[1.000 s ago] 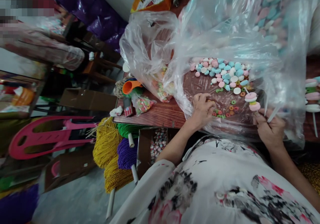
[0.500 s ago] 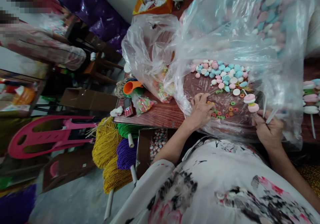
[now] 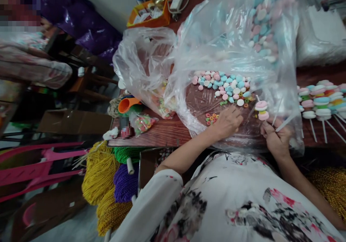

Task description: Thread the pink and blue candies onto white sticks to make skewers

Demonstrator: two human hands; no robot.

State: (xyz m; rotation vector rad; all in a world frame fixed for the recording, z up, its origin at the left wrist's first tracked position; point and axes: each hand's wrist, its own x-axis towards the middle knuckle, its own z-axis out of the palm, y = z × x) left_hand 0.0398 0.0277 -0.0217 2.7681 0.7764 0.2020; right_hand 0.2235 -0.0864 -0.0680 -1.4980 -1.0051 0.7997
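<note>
My right hand (image 3: 275, 136) is closed round a white stick threaded with candies (image 3: 261, 110), pink and white with a yellow piece between; the stick's tip pokes out above. More white sticks (image 3: 284, 122) rise from the same hand. My left hand (image 3: 228, 122) is low over the clear plastic bag's inner surface, fingers curled and bunched; anything between their tips is hidden. Beside it lie small coloured rings (image 3: 211, 118), red, green and orange. Just beyond is a heap of pink, white and blue round candies (image 3: 229, 84) in the mouth of the plastic bag (image 3: 211, 43).
Finished candy sticks (image 3: 321, 99) lie at the right. A smaller clear bag (image 3: 144, 58), an orange scoop (image 3: 128, 105), a small bag of rings (image 3: 143, 123) and an orange basket (image 3: 150, 17) are to the left. Cord bundles (image 3: 98, 173) stand below the table edge. Another person sits far left.
The view has swung right, bringing more candy sticks into sight. My left hand has moved rightward across the rings, its fingers drawing together. My right hand keeps hold of the threaded stick.
</note>
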